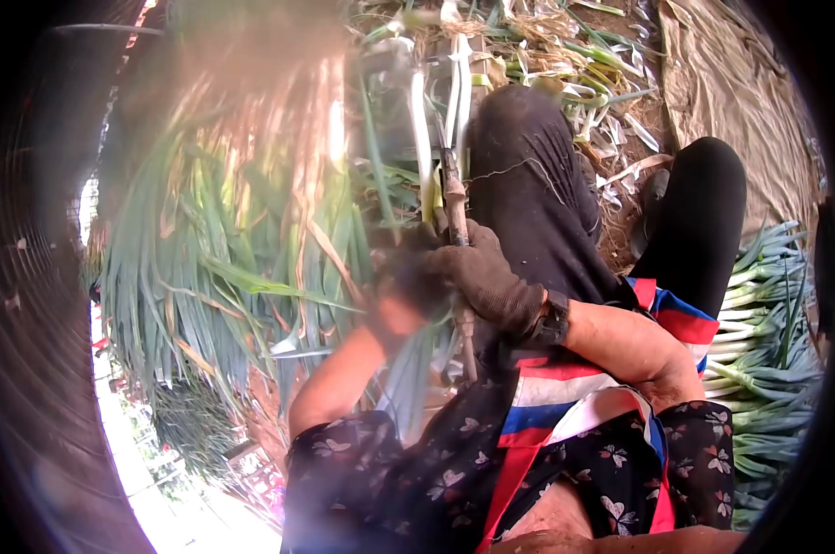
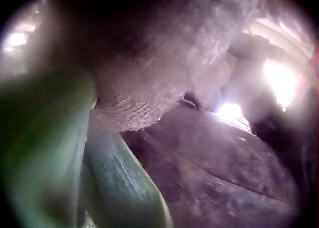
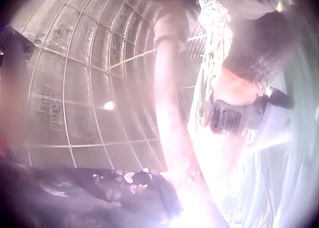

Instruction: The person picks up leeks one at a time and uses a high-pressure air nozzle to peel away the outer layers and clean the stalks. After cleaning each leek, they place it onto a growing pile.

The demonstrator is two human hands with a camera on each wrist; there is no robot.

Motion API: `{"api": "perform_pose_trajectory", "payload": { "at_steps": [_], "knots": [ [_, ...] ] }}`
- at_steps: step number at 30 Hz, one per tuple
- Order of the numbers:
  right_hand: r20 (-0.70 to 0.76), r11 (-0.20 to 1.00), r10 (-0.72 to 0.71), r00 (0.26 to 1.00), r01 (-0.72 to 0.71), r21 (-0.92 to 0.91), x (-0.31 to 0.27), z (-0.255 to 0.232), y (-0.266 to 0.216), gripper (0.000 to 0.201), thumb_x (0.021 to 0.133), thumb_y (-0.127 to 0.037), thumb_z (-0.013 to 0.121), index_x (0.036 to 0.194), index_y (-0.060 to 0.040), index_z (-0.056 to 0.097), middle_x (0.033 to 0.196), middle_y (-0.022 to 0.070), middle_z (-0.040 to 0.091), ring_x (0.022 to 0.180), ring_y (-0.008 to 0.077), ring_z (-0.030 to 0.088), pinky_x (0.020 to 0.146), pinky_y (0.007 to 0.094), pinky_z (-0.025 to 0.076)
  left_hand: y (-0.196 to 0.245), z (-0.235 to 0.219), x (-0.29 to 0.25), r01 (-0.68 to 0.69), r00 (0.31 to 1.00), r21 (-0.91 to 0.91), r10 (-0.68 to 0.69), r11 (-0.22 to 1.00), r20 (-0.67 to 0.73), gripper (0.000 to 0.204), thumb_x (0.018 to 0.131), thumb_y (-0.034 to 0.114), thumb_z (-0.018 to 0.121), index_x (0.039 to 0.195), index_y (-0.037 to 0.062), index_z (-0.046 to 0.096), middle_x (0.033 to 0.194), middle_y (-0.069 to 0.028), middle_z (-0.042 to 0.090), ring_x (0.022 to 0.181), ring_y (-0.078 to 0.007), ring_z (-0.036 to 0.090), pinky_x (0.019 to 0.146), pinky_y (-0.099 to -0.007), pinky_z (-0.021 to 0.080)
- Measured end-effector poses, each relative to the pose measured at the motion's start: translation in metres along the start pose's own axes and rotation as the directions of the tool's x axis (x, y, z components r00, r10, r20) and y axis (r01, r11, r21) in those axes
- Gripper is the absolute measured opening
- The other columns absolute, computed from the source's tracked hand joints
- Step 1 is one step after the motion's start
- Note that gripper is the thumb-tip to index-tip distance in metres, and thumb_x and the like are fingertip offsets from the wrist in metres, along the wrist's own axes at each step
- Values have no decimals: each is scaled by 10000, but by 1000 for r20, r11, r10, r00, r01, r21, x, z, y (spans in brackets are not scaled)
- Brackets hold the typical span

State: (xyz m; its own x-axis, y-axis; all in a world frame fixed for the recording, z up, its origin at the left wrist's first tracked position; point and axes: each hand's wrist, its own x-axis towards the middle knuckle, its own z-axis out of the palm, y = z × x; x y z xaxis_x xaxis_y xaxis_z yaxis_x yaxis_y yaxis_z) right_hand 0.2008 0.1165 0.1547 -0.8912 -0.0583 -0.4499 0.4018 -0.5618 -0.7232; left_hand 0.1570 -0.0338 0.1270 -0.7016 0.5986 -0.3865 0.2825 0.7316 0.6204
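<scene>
My gloved right hand (image 1: 496, 282) grips a slim pipe-like nozzle (image 1: 455, 208) with a thin dark tip pointing away from me, its lower end running down toward my lap. Close beside it on the left is my gloved left hand (image 1: 413, 272), blurred in the head view. Green onion leaves (image 2: 119, 180) come out from under the left glove (image 2: 134, 108), whose fingers curl around them. White green onion stalks (image 1: 419, 125) extend beyond the hands, next to the nozzle tip. In the right wrist view the left glove (image 3: 261, 48) shows above a wrist strap.
A big heap of green onions (image 1: 223, 249) lies to the left. Peeled scraps (image 1: 574, 83) litter the ground ahead, beside a tan cloth (image 1: 727, 111). More green onions (image 1: 759, 342) are stacked at the right, past my bent knee (image 1: 524, 138).
</scene>
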Motion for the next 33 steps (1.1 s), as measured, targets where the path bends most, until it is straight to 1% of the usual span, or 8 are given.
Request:
{"api": "perform_pose_trajectory", "payload": {
  "at_steps": [10,13,15,21,24,28,31,33],
  "knots": [
    [-212,998,-20,977,32,55,44,12,-26,68,776,-52,591,736,2,594,609,46,549,511,130,541,463,273,441,8,47,-30,-340,821,670,556,660,-131,295,890,149,512,1134,-2,578,1087,-132,609,974,-244,617,865,-408,494],
    [334,346,-577,746,593,-727,90,-11,-17,119,807,-76,579,720,5,588,570,50,527,467,128,545,409,274,428,-4,47,-49,-367,830,682,554,633,-67,268,871,135,529,1101,8,582,1034,-128,600,926,-254,609,830,-399,496],
    [303,422,-649,697,662,-619,107,-10,-4,184,848,-100,566,700,9,578,542,50,510,424,113,525,345,276,390,-12,42,-61,-368,868,652,497,664,-16,250,858,126,540,1078,15,586,998,-126,594,894,-260,605,806,-394,497],
    [-57,959,26,998,-41,-280,69,51,11,170,779,-69,653,892,34,582,713,92,591,603,162,605,520,324,519,-44,-14,-61,-17,939,662,239,750,-247,201,821,99,573,1011,36,595,892,-119,576,799,-279,590,735,-377,501],
    [161,948,40,986,14,-317,50,67,42,280,744,-82,627,1006,15,623,829,137,633,755,260,623,723,364,502,-81,-54,-31,277,773,539,149,795,-617,201,813,57,562,1009,33,601,854,-154,588,731,-298,600,676,-345,507],
    [323,904,231,918,-80,-420,51,66,48,387,709,-64,652,1081,36,609,899,169,645,828,291,629,779,364,492,-135,-104,-6,515,707,781,342,353,-620,186,870,199,567,974,65,646,905,-168,622,767,-335,615,714,-406,503],
    [223,877,308,925,-186,-442,50,63,32,463,743,-168,711,1138,17,556,872,115,635,762,195,655,699,320,547,-157,-145,5,589,755,577,-131,567,-642,239,857,260,592,965,58,662,953,-162,645,845,-350,622,770,-436,496],
    [202,898,277,939,-179,-402,52,59,41,438,745,-184,712,1109,17,573,866,120,642,772,192,652,707,314,535,-155,-135,9,512,767,564,-48,648,-640,252,811,275,633,922,51,667,941,-150,653,897,-348,615,801,-452,484]
  ]
}}
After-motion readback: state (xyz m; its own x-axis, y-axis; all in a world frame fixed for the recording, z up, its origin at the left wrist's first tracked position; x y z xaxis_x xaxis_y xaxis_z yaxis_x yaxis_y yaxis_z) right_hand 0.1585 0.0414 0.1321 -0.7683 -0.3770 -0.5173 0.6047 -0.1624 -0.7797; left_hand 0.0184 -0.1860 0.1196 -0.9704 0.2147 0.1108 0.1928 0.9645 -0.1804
